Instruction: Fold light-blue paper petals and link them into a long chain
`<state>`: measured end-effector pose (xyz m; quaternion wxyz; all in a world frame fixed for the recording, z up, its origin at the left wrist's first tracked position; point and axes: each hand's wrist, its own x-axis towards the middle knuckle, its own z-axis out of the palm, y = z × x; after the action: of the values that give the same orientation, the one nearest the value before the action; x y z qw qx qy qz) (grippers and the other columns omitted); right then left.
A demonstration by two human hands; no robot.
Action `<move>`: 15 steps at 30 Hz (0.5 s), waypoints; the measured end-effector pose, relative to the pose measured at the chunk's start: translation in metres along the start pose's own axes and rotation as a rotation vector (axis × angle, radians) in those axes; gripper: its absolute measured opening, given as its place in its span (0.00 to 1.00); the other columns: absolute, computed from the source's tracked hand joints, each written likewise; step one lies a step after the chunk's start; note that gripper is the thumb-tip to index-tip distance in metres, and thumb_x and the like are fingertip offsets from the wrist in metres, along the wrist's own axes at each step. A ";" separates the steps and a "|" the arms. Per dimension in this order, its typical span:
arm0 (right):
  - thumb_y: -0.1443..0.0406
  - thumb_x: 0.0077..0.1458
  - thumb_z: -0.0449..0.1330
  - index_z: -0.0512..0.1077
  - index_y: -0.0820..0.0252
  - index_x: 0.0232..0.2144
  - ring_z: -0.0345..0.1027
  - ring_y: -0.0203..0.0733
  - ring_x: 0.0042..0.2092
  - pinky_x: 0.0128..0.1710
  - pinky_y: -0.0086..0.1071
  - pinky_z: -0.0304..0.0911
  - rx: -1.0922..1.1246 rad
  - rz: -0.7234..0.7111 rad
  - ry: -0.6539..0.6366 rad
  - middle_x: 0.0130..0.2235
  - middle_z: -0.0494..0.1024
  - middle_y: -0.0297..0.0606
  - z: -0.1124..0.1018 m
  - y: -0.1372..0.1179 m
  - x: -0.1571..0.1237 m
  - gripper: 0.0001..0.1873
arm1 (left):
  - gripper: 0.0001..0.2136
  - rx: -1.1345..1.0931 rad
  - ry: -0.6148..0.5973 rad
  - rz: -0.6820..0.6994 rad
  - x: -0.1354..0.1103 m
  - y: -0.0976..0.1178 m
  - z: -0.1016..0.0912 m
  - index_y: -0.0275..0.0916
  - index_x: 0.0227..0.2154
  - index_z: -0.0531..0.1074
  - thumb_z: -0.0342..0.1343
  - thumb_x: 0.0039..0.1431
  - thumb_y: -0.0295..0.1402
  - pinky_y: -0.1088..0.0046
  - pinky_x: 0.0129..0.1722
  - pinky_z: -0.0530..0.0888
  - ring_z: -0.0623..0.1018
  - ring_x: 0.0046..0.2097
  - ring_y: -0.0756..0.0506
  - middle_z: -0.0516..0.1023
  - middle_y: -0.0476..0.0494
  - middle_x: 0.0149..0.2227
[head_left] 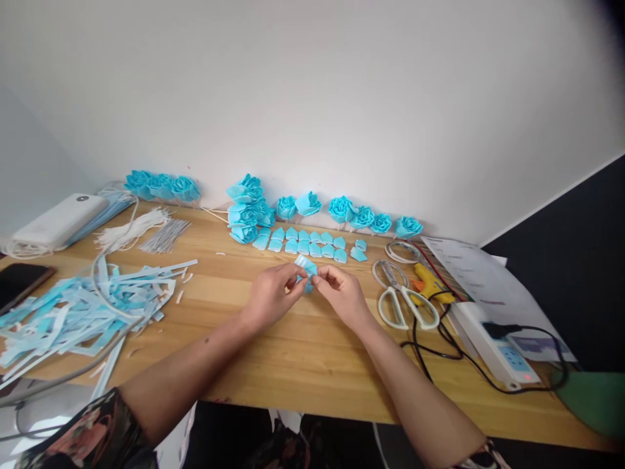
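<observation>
My left hand [273, 294] and my right hand [342, 294] meet over the middle of the wooden table [293, 345]. Both pinch a small light-blue folded piece [306, 268] between thumb and fingers, held just above the tabletop. Right behind it lie two rows of blue folded petals [312, 242]. Along the wall behind those stand several finished blue fabric roses [342, 210], some on thin sticks.
White-handled scissors [403, 301] and a yellow glue gun [430, 281] lie right of my hands, beside a white power strip [493, 342] with black cables and papers [481, 273]. Left: a pile of blue-white strips [83, 306], white elastic loops [131, 229], a phone [19, 280], a white power bank [61, 221].
</observation>
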<state>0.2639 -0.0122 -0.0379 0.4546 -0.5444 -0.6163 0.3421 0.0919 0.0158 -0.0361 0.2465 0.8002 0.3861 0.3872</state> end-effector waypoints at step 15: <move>0.66 0.52 0.56 0.67 0.59 0.24 0.62 0.34 0.28 0.31 0.26 0.58 -0.134 -0.122 0.007 0.25 0.69 0.31 0.003 -0.009 -0.003 0.06 | 0.07 -0.131 -0.052 -0.148 0.001 -0.006 0.005 0.37 0.34 0.73 0.54 0.55 0.34 0.79 0.24 0.60 0.64 0.22 0.54 0.65 0.55 0.20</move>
<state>0.2582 -0.0165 -0.0311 0.4395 -0.5362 -0.6683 0.2696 0.0937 0.0196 -0.0434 0.3359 0.7615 0.4115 0.3715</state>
